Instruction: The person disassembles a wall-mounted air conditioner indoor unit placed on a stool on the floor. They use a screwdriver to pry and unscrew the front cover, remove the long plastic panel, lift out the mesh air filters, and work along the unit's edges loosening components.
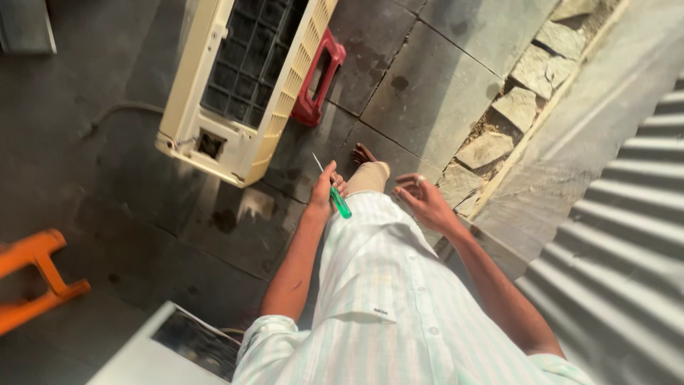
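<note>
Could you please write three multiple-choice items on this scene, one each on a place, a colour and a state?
1. Where does the cream air-conditioner unit lie?
A. on the stone floor
B. on the corrugated sheet
C. on the orange stool

2. What colour is the screwdriver handle?
A. red
B. green
C. yellow

3. How is the right hand?
A. gripping a hammer
B. flat on the floor
C. open and empty

Key: 1 A, it rests on dark slabs; 2 B, the handle in the left hand is green; 3 C, its fingers are spread, holding nothing.
</note>
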